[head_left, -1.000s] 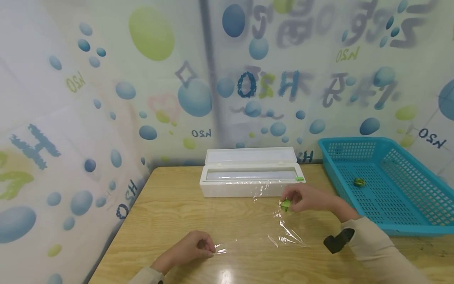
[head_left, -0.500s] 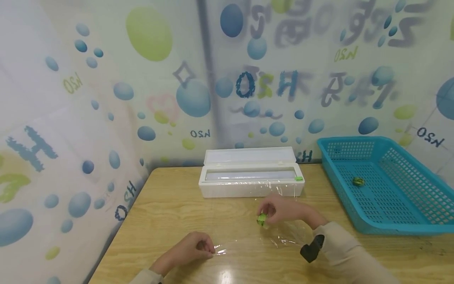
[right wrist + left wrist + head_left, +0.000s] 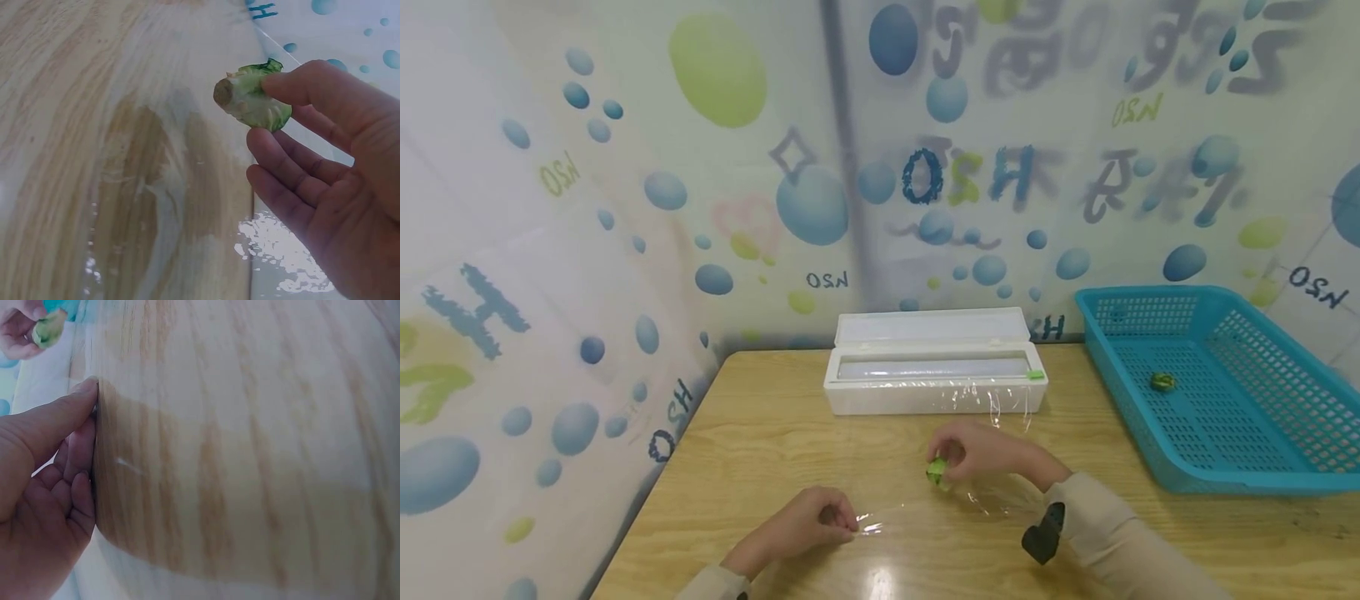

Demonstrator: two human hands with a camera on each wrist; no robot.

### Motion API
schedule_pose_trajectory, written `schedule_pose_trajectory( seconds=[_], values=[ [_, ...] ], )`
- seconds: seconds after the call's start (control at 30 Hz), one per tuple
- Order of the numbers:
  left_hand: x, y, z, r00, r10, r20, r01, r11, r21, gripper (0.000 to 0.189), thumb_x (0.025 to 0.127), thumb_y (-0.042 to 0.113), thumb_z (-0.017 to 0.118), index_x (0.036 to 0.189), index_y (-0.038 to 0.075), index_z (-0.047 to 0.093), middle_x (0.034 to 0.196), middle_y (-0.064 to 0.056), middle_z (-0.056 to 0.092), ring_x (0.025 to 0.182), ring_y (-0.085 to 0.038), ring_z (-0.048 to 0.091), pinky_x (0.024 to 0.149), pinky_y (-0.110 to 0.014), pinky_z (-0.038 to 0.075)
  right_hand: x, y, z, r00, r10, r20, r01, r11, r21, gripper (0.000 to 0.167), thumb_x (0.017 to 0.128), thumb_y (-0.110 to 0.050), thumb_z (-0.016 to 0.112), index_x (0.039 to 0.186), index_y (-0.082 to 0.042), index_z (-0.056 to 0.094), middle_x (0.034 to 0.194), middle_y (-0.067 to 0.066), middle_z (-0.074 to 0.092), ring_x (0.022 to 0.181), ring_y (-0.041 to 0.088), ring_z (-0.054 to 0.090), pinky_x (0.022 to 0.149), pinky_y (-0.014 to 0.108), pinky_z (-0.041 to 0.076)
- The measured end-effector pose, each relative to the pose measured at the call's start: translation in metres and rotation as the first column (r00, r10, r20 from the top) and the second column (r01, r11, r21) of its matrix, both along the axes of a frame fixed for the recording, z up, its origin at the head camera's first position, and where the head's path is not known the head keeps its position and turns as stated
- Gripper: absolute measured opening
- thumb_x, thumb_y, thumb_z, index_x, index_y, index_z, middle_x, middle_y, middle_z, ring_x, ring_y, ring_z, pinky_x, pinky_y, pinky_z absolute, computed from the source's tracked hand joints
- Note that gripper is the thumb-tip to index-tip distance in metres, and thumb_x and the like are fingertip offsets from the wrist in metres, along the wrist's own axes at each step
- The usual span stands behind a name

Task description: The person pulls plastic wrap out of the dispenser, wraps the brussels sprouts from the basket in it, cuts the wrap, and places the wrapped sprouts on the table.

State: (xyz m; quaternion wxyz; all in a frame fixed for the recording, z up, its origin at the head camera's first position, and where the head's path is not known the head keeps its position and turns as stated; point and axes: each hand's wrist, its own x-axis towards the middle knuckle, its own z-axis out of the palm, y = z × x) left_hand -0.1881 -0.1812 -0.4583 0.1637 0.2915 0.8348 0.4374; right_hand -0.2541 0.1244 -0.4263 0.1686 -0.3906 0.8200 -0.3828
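My right hand holds a small green Brussels sprout over the middle of the table. In the right wrist view the sprout sits between thumb and fingers, its brown cut stem end facing away from the palm. Clear cling film stretches from the white box to my left hand. Thumb and fingers of that hand pinch the film's near left corner, as the left wrist view also shows with the left hand. The film is so transparent that most of its outline cannot be traced.
An open white cling film dispenser box stands at the table's back edge, its lid raised and a roll inside. To the right is a blue plastic basket with another small green sprout. A patterned curtain hangs behind the wooden table.
My right hand has carried the sprout leftward and nearer to me, away from the box's right end. The left hand stays where it was, pinching the film.
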Motion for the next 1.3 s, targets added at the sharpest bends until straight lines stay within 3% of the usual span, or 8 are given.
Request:
schedule_pose_trajectory(
  seconds=[0.23, 0.5, 0.77, 1.3],
  values=[
    [0.000, 0.001, 0.001, 1.000, 0.008, 0.016, -0.008, 1.000, -0.002, 0.007, 0.079, 0.007, 0.070, 0.081, 0.007, 0.064, 0.076, 0.005, 0.061, 0.070, -0.004, 0.054, 0.066, -0.021, 0.047, 0.004, -0.001, -0.007, 0.998, -0.057, 0.024, 0.056, 0.997, 0.046, 0.024, 0.074, -0.008, 0.071, 0.096, -0.013, 0.062, 0.086, -0.004, 0.056, 0.076, 0.013, 0.053, 0.066, 0.024, 0.046],
    [-0.001, 0.001, 0.002, 1.000, 0.013, 0.018, -0.013, 1.000, 0.001, 0.007, 0.079, 0.008, 0.070, 0.081, 0.007, 0.064, 0.076, 0.005, 0.060, 0.070, -0.004, 0.054, 0.065, -0.021, 0.047, 0.001, -0.003, -0.017, 1.000, -0.022, 0.007, 0.022, 1.000, -0.002, 0.023, 0.072, -0.004, 0.072, 0.092, -0.011, 0.063, 0.079, -0.004, 0.057, 0.069, 0.006, 0.051, 0.062, 0.022, 0.046],
    [-0.001, 0.000, 0.000, 1.000, 0.001, -0.018, -0.001, 1.000, -0.002, 0.006, 0.079, 0.007, 0.070, 0.081, 0.007, 0.065, 0.076, 0.006, 0.060, 0.069, -0.002, 0.053, 0.064, -0.021, 0.047, 0.000, -0.002, -0.017, 0.999, -0.038, 0.028, 0.037, 0.999, 0.019, 0.022, 0.075, -0.007, 0.071, 0.096, -0.011, 0.063, 0.082, -0.004, 0.057, 0.072, 0.008, 0.053, 0.064, 0.023, 0.047],
    [0.001, 0.000, 0.001, 1.000, 0.008, 0.012, -0.008, 1.000, 0.003, 0.007, 0.078, 0.005, 0.070, 0.081, 0.006, 0.064, 0.076, 0.005, 0.060, 0.070, -0.003, 0.054, 0.065, -0.022, 0.048, 0.004, 0.004, -0.014, 0.997, -0.068, 0.036, 0.068, 0.998, 0.002, 0.026, 0.077, -0.009, 0.072, 0.101, -0.006, 0.064, 0.087, -0.001, 0.061, 0.078, 0.012, 0.057, 0.070, 0.025, 0.048]
  ],
)
